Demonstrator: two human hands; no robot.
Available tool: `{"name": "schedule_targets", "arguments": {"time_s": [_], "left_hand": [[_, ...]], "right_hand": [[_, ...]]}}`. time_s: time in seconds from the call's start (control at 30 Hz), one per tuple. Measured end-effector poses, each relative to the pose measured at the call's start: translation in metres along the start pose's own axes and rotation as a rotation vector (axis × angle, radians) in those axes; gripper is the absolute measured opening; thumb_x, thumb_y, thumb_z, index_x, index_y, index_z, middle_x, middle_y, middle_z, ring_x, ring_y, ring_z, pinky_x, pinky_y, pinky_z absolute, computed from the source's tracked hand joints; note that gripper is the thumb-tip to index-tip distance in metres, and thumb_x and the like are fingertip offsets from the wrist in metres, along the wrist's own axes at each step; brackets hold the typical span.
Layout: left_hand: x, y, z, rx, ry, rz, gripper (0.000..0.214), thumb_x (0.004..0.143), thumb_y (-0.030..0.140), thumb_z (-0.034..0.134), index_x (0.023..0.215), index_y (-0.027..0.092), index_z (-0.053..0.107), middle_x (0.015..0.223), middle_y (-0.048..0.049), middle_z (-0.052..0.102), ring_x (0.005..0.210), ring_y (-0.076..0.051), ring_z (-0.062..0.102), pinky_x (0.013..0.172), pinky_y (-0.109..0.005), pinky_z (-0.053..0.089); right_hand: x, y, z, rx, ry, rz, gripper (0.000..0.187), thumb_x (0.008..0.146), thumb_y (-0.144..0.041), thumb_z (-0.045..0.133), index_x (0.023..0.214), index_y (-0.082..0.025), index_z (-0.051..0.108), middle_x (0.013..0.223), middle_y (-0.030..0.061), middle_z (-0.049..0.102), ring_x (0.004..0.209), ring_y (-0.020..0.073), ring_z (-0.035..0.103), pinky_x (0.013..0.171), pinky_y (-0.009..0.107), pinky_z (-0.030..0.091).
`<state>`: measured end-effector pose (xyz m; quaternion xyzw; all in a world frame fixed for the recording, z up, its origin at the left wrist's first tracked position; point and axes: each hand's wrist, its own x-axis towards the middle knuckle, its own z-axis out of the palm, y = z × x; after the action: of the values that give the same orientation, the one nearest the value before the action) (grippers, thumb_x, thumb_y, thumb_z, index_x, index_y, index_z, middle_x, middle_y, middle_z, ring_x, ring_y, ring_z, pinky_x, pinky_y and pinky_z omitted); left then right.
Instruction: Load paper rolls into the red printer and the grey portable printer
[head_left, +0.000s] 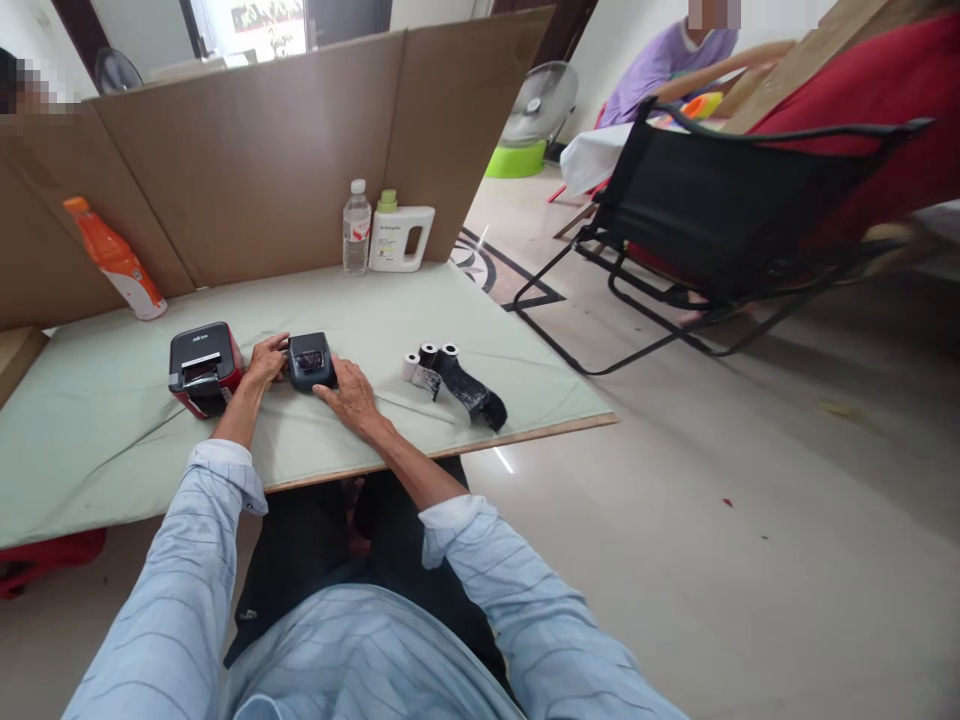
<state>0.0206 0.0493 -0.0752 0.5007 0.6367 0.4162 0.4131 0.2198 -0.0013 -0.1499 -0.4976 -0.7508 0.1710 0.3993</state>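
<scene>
A small dark blue-grey printer [311, 360] sits on the pale green table [97, 440]. My left hand [266, 360] grips its left side with curled fingers. My right hand [351, 395] lies against its right front corner, fingers stretched flat on the table. A red and black printer [204, 368] with its lid open stands just left of my left hand. To the right lie three small paper rolls [429, 357] with a black strip [469, 392] trailing from them toward the table's front edge.
A cardboard screen [255, 150] walls the back of the table. An orange bottle [116, 258] leans at the back left; a water bottle [356, 228] and white jug [401, 235] stand at the back. A black folding chair [720, 210] and another person [667, 60] are at right.
</scene>
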Motion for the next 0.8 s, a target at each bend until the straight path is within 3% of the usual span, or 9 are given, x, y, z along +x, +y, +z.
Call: {"name": "schedule_targets", "arguments": {"time_s": [0.3, 0.4, 0.6, 0.8], "left_hand": [[0.006, -0.003, -0.003, -0.021, -0.029, -0.014, 0.079, 0.074, 0.001, 0.068, 0.15, 0.021, 0.065, 0.151, -0.0133, 0.067, 0.063, -0.008, 0.061, 0.045, -0.017, 0.041], [0.007, -0.002, -0.002, -0.006, -0.007, -0.027, 0.08, 0.072, 0.002, 0.067, 0.149, 0.021, 0.066, 0.148, -0.0123, 0.069, 0.073, -0.014, 0.069, 0.048, -0.018, 0.046], [-0.006, -0.007, -0.008, -0.134, -0.069, 0.072, 0.077, 0.072, 0.011, 0.066, 0.148, 0.021, 0.067, 0.155, -0.0101, 0.064, 0.112, -0.025, 0.074, 0.077, -0.027, 0.062], [-0.006, -0.005, -0.01, -0.195, -0.129, 0.062, 0.079, 0.069, 0.01, 0.067, 0.148, 0.017, 0.066, 0.122, -0.0101, 0.08, 0.103, -0.024, 0.076, 0.092, -0.035, 0.062]], "right_hand": [[0.0, 0.001, 0.002, 0.0, 0.008, -0.011, 0.066, 0.097, -0.04, 0.067, 0.155, -0.013, 0.051, 0.138, 0.0211, 0.065, 0.126, 0.0369, 0.059, 0.113, 0.054, 0.049], [0.001, 0.002, 0.003, 0.001, 0.015, -0.012, 0.065, 0.096, -0.039, 0.068, 0.154, -0.013, 0.052, 0.135, 0.0213, 0.066, 0.124, 0.0373, 0.06, 0.11, 0.055, 0.05], [0.001, 0.001, 0.002, 0.032, 0.03, -0.033, 0.064, 0.094, -0.039, 0.07, 0.152, -0.017, 0.054, 0.133, 0.0188, 0.067, 0.12, 0.0354, 0.061, 0.107, 0.052, 0.052], [0.002, 0.001, 0.003, 0.041, 0.024, -0.02, 0.065, 0.095, -0.04, 0.07, 0.153, -0.015, 0.054, 0.132, 0.0193, 0.067, 0.118, 0.0354, 0.061, 0.105, 0.051, 0.052]]}}
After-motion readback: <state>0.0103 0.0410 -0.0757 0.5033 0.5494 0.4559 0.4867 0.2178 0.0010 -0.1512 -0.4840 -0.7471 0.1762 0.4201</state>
